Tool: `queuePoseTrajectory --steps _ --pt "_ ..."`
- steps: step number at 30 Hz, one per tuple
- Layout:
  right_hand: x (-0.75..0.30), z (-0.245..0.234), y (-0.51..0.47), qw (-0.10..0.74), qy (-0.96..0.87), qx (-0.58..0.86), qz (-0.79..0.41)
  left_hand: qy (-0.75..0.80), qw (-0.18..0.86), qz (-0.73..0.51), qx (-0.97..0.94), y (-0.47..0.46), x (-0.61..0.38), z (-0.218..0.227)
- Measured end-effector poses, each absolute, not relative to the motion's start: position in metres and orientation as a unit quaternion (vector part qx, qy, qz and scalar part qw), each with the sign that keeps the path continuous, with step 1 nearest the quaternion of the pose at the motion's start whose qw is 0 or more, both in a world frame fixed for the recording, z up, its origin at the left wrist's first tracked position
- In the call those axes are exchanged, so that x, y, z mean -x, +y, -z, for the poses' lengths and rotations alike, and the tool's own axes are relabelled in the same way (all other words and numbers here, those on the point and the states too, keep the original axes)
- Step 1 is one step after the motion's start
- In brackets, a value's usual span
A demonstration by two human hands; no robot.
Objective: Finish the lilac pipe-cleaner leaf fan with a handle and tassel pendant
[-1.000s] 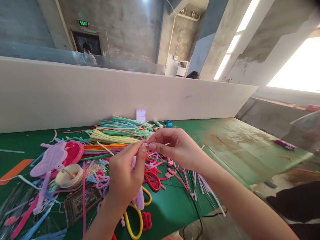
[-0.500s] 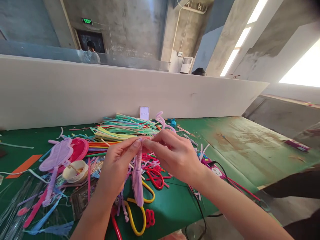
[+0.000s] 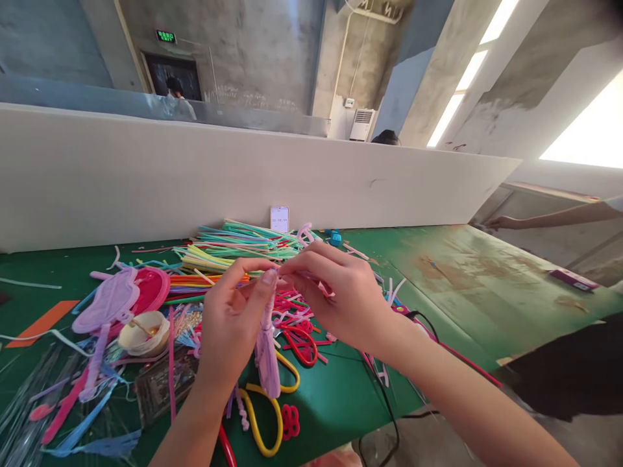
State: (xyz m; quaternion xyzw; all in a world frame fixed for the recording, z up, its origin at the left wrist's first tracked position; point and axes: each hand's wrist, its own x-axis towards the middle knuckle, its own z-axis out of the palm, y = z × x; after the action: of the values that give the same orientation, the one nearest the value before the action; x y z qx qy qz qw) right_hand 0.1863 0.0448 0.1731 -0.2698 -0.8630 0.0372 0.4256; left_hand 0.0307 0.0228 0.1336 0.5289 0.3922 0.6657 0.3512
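A lilac fuzzy piece, seemingly made of pipe cleaners [image 3: 267, 363], hangs down from my fingertips over the table. My left hand [image 3: 233, 318] pinches its narrow top end between thumb and forefinger. Close against it, my right hand [image 3: 335, 292] has its fingertips pressed together at the same end; whether a loose strand lies between them is hidden. Below the piece lie scissors with yellow handles [image 3: 265, 438] and a pink flower shape [image 3: 291, 421]. Beyond sit red scissor-like loops [image 3: 302, 347] among pink pipe-cleaner scraps.
Bundles of coloured pipe cleaners [image 3: 243, 243] lie behind my hands, before a phone [image 3: 280, 219] showing a timer. On the left are a lilac fuzzy shape [image 3: 109, 301], a small bowl [image 3: 134, 340] and blue tassels [image 3: 109, 446]. A black cable [image 3: 389, 395] hangs at right.
My right hand has turned slightly, its fingers more curled at the piece's top. The lilac curl behind it sits lower. Another person's arm has come into view at far right.
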Motion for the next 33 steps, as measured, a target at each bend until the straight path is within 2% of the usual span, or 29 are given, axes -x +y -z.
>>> queuePoseTrajectory --steps 6,13,21,29,33 --pt "-0.182 -0.179 0.042 0.445 -0.819 0.336 -0.138 0.377 0.378 -0.66 -0.529 0.028 -0.035 -0.128" --pt "-0.182 -0.169 0.041 0.468 -0.792 0.351 -0.174 0.354 0.369 -0.678 -0.529 0.027 -0.038 -0.125" --pt "-0.186 -0.181 0.048 0.487 -0.683 0.361 -0.409 0.347 0.43 -0.66 -0.508 0.026 -0.045 -0.126" --pt "-0.189 -0.169 0.059 0.428 -0.601 0.305 -0.602 0.315 0.46 -0.677 -0.481 0.022 -0.044 -0.122" --pt "-0.188 -0.169 0.061 0.414 -0.607 0.299 -0.609 0.296 0.494 -0.67 -0.469 0.02 -0.043 -0.125"
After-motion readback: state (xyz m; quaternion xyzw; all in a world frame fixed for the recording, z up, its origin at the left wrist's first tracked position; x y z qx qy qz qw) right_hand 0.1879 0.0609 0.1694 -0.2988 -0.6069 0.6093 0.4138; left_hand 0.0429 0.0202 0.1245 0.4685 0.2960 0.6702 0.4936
